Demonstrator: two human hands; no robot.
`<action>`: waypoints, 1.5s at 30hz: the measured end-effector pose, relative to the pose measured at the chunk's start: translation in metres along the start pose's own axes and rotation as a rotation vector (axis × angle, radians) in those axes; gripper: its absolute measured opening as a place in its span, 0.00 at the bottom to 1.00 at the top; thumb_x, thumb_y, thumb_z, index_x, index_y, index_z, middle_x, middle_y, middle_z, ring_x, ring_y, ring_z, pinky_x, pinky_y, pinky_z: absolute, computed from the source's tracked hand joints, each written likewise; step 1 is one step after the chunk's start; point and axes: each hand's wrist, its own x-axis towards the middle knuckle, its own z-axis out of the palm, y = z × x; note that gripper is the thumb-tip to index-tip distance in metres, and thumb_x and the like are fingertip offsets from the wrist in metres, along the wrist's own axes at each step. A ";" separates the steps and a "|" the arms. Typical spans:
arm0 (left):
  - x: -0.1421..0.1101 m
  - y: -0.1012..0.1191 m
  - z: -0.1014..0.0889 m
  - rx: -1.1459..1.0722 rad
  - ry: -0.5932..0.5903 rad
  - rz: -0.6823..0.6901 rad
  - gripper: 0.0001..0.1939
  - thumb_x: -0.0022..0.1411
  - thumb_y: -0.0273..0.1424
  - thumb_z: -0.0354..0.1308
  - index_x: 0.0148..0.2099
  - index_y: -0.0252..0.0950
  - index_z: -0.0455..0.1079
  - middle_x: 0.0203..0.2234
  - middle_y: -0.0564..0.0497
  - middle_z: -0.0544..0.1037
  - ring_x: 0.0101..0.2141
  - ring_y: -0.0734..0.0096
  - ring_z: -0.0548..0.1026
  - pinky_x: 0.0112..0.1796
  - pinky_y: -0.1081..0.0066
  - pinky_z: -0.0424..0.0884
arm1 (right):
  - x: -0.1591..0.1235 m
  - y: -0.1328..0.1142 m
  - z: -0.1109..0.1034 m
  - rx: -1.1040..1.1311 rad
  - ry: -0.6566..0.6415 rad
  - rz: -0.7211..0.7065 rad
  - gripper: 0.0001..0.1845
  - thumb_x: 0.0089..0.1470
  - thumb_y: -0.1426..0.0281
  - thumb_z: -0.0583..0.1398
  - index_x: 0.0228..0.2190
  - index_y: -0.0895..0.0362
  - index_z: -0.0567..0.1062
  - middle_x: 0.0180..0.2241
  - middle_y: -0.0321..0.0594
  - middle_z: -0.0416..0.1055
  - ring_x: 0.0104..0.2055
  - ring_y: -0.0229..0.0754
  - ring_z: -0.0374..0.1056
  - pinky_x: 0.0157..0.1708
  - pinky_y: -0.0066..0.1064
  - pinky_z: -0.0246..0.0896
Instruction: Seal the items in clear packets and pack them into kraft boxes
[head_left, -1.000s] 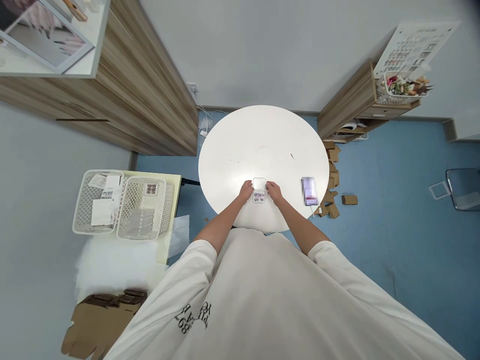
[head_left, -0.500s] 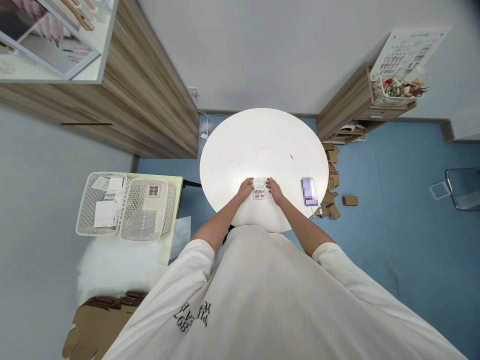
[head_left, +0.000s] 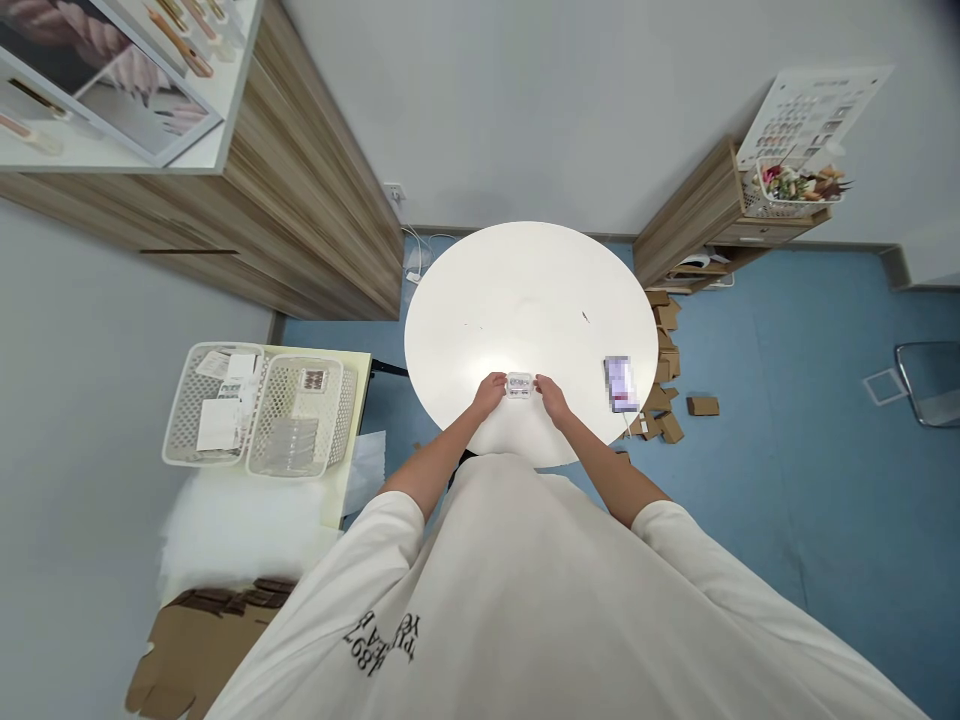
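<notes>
A small clear plastic case (head_left: 519, 386) with small purplish and dark pieces inside, perhaps press-on nails, lies near the front edge of a round white table. Its lid is down. My left hand (head_left: 490, 392) has its fingers at the left side of the case, and my right hand (head_left: 550, 394) holds the opposite side. Between them the fingers pinch the case by its edges. Off to the right lies a purple phone-like item (head_left: 621, 384), blurred by pixelation, with a white cable.
On a side table at left stand two white baskets, one with papers (head_left: 217, 425) and one with clear plastic trays (head_left: 291, 446). White fluffy material (head_left: 244, 530) and cardboard (head_left: 206, 650) lie nearer. Folded cardboard boxes (head_left: 667, 360) rest on the floor at right. Wooden cabinets flank the table.
The case's clear lid, standing open before, is now folded down over the pieces. Both hands have come slightly nearer to me along with it. The camera view has shifted a little.
</notes>
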 end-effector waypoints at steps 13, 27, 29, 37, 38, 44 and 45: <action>-0.026 -0.014 -0.009 0.472 -0.044 0.094 0.26 0.59 0.20 0.50 0.59 0.38 0.68 0.60 0.46 0.72 0.60 0.60 0.69 0.60 0.61 0.66 | -0.012 0.026 -0.003 -0.453 -0.151 -0.083 0.30 0.63 0.63 0.54 0.64 0.54 0.64 0.65 0.46 0.61 0.63 0.49 0.63 0.63 0.42 0.59; -0.050 -0.033 0.002 1.160 -0.278 0.446 0.30 0.64 0.21 0.48 0.67 0.34 0.61 0.71 0.43 0.55 0.67 0.55 0.60 0.63 0.55 0.61 | -0.028 0.041 0.004 -1.084 -0.285 -0.328 0.33 0.66 0.68 0.48 0.70 0.57 0.53 0.70 0.49 0.51 0.68 0.52 0.52 0.62 0.42 0.54; -0.052 -0.035 0.001 1.198 -0.295 0.455 0.30 0.64 0.22 0.49 0.67 0.33 0.60 0.72 0.42 0.52 0.67 0.53 0.60 0.62 0.54 0.62 | -0.031 0.044 0.004 -1.130 -0.289 -0.339 0.35 0.66 0.69 0.48 0.71 0.56 0.49 0.71 0.48 0.50 0.69 0.52 0.50 0.61 0.42 0.54; -0.055 -0.030 -0.007 1.261 -0.359 0.457 0.29 0.64 0.23 0.48 0.67 0.35 0.60 0.73 0.44 0.49 0.66 0.54 0.61 0.59 0.55 0.65 | -0.040 0.045 0.012 -1.201 -0.264 -0.310 0.38 0.64 0.72 0.48 0.72 0.56 0.45 0.72 0.48 0.44 0.71 0.52 0.44 0.61 0.42 0.53; -0.054 -0.029 -0.008 1.269 -0.373 0.459 0.29 0.64 0.23 0.48 0.67 0.35 0.60 0.73 0.44 0.48 0.66 0.54 0.61 0.58 0.55 0.65 | -0.041 0.044 0.013 -1.206 -0.258 -0.304 0.38 0.64 0.72 0.48 0.72 0.56 0.46 0.72 0.48 0.44 0.71 0.52 0.44 0.61 0.42 0.53; -0.053 -0.026 -0.021 1.298 -0.402 0.461 0.28 0.65 0.23 0.47 0.67 0.36 0.59 0.73 0.45 0.47 0.67 0.52 0.59 0.61 0.52 0.60 | -0.045 0.036 0.026 -1.229 -0.258 -0.252 0.40 0.63 0.70 0.50 0.72 0.56 0.43 0.73 0.47 0.41 0.71 0.54 0.42 0.63 0.44 0.50; -0.053 -0.027 -0.025 1.301 -0.391 0.458 0.28 0.65 0.24 0.48 0.67 0.37 0.59 0.73 0.45 0.46 0.67 0.51 0.58 0.62 0.51 0.58 | -0.045 0.035 0.031 -1.232 -0.262 -0.248 0.40 0.63 0.70 0.50 0.72 0.56 0.43 0.73 0.47 0.41 0.71 0.54 0.43 0.63 0.44 0.50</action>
